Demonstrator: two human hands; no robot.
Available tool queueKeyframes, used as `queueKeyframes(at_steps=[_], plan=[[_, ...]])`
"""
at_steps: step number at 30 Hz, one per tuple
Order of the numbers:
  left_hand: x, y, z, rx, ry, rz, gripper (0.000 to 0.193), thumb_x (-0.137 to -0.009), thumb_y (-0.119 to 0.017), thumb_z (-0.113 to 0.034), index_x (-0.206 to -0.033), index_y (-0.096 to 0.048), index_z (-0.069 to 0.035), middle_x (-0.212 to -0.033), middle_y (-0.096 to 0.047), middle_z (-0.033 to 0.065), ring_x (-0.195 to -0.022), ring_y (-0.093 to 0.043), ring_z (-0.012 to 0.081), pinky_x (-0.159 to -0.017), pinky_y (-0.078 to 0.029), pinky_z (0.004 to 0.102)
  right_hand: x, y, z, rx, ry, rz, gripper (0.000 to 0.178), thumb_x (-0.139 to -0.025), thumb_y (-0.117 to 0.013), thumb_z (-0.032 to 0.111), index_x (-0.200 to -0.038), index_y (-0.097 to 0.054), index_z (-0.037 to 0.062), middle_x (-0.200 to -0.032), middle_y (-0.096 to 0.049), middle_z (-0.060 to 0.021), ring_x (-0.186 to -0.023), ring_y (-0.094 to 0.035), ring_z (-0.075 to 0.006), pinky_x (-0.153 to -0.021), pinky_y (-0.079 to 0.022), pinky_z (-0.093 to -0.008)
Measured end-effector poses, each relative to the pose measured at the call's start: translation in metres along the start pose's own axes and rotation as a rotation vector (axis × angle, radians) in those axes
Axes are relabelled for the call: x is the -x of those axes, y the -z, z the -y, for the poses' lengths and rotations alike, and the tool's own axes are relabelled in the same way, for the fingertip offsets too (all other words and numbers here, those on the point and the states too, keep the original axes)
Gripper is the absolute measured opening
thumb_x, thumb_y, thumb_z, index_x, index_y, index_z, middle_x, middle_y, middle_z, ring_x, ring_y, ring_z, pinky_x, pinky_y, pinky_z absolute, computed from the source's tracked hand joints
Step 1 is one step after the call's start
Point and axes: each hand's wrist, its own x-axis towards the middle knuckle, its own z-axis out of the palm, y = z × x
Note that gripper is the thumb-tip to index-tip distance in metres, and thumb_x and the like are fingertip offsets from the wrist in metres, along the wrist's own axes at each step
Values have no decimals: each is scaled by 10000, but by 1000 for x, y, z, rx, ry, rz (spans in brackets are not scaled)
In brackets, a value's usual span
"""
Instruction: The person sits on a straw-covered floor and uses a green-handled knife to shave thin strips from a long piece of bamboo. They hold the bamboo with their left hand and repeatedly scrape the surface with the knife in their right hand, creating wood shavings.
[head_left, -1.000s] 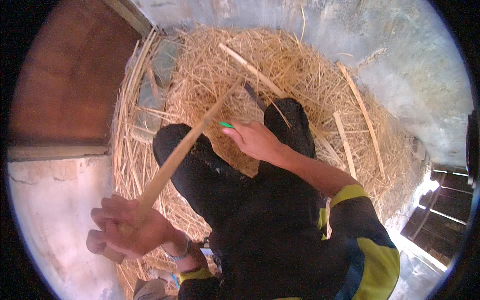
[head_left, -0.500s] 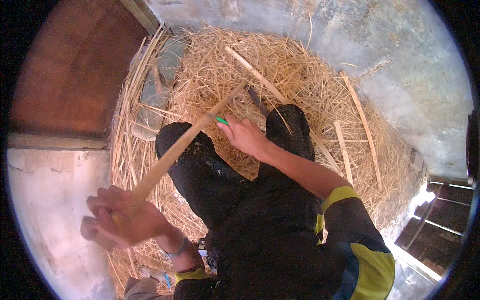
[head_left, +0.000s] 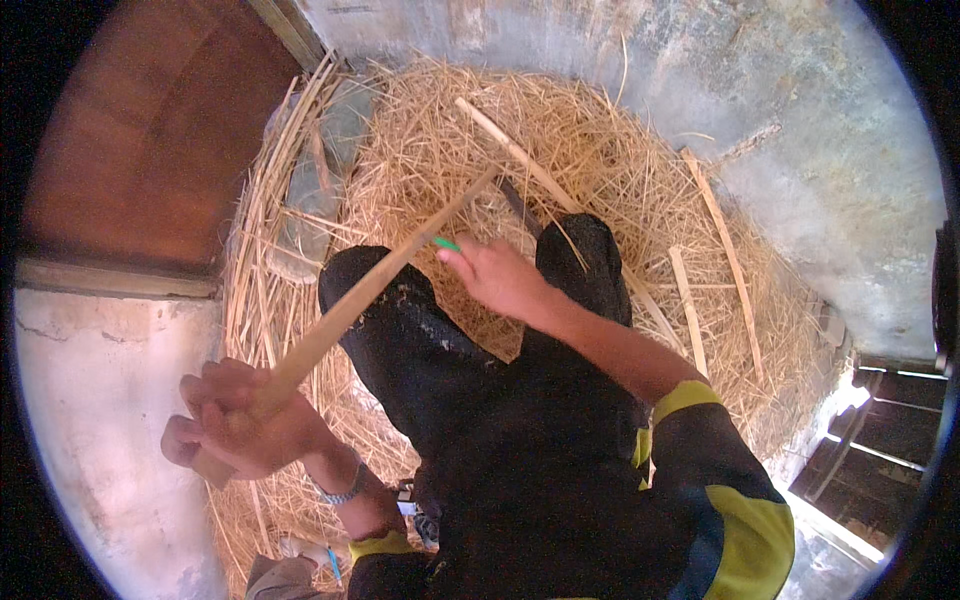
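Note:
My left hand (head_left: 245,420) is closed around the near end of a long pale bamboo strip (head_left: 350,305). The strip slants over my left knee, and its far end lies above the shavings. My right hand (head_left: 500,280) grips what looks like a green-handled knife (head_left: 446,243), its green part touching or close to the strip's right edge. The blade is hard to make out. Beyond my right hand, a dark bar-like piece (head_left: 520,205) sticks out next to my right knee.
Straw-like shavings (head_left: 430,130) cover the floor. Several cut strips (head_left: 725,255) lie on the right, and another pale stick (head_left: 515,150) lies ahead. Thin strips (head_left: 265,230) are heaped at left. A grey wall (head_left: 780,120) and a brown panel (head_left: 150,130) close in the space. Another person's leg (head_left: 290,578) shows lower left.
My left hand and the bamboo strip shift very slightly, and the strip looks sharper now. My right hand stays nearly in place with the green-handled knife, a little to the right.

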Motion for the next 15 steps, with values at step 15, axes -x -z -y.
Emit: queueKeyframes(at_steps=[15], plan=[[-10,31,13,-24,42,8,172,-865,-448,-157,-828,-293,-94,-491,-375,64,-388,-407,137,-367,-365,237,-7,-38,-32,225,-43,-15,333,-924,-417,307,-1026,-528,10,-607,-568,-222,-601,-604,-375,-574,-495,-475]])
